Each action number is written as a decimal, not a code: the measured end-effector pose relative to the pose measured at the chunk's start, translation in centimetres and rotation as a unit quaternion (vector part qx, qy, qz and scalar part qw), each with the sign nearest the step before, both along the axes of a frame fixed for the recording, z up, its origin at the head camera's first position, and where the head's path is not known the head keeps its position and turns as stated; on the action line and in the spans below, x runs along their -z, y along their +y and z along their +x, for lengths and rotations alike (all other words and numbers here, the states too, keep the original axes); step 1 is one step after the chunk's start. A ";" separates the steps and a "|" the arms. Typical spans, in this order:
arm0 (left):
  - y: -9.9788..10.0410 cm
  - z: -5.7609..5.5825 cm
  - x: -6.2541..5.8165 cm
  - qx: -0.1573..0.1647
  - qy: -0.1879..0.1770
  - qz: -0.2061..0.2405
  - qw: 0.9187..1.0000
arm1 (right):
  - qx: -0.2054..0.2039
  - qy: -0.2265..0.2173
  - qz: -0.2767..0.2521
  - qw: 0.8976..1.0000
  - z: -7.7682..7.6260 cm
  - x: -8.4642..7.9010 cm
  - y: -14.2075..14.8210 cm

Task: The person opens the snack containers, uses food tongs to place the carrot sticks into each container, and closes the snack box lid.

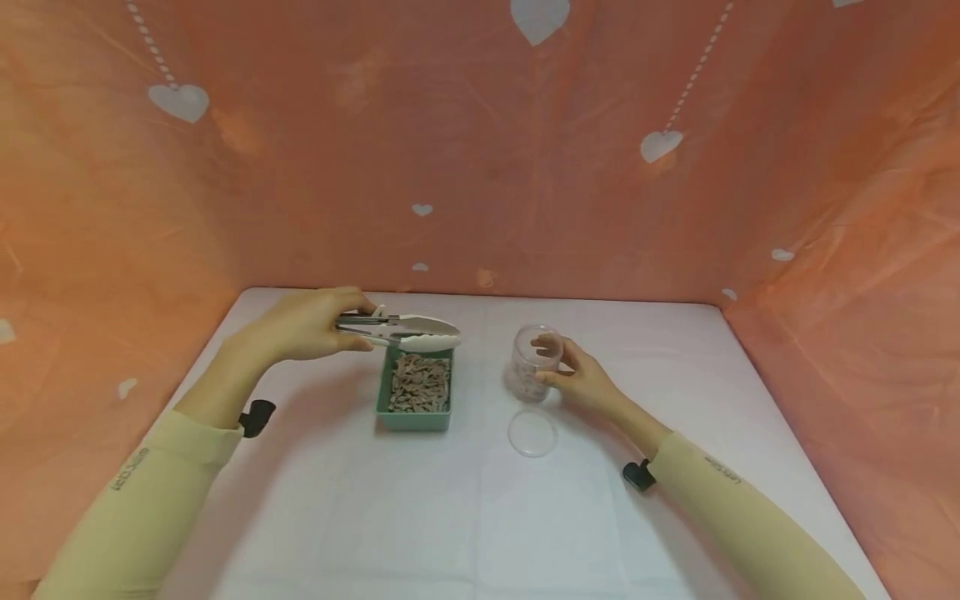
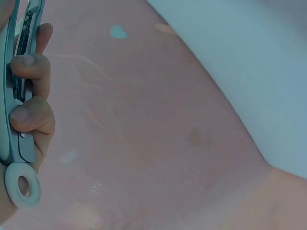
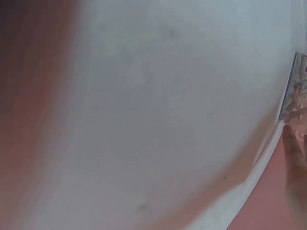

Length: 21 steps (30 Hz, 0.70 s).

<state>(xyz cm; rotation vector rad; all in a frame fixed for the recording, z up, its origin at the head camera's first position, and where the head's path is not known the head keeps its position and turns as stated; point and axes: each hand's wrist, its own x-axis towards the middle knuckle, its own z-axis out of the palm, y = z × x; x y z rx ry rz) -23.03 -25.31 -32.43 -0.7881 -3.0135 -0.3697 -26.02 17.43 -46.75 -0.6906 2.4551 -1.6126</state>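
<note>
My left hand (image 1: 318, 323) grips a pair of tongs (image 1: 408, 329) with white, scalloped ends, held level over the far end of a green tray (image 1: 412, 422). Small brown pieces (image 1: 420, 383) fill that tray. In the left wrist view, fingers curl round the tongs' handle (image 2: 24, 148), whose end has a white ring (image 2: 23, 184). My right hand (image 1: 581, 379) holds a clear jar (image 1: 536, 362) from its right side, thumb and fingers round the upper wall. Brownish pieces lie inside the jar; part of it shows at the edge of the right wrist view.
A clear round lid (image 1: 532, 433) lies on the white tabletop (image 1: 420, 517), just in front of the jar. Orange cloth (image 1: 465, 167) with white hearts hangs behind the table and along both sides.
</note>
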 end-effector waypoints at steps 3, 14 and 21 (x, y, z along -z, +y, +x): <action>-0.7 0.1 0.3 -0.001 0.009 -0.012 1.000 | 0.002 0.002 0.002 1.000 0.0 0.1 0.1; -0.9 0.2 0.8 0.011 -0.018 -0.068 0.997 | -0.007 0.000 -0.008 1.000 0.4 -0.2 -0.2; -0.6 -0.7 1.6 0.022 -0.037 -0.083 0.996 | -0.006 -0.006 -0.017 1.000 0.4 -0.2 -0.3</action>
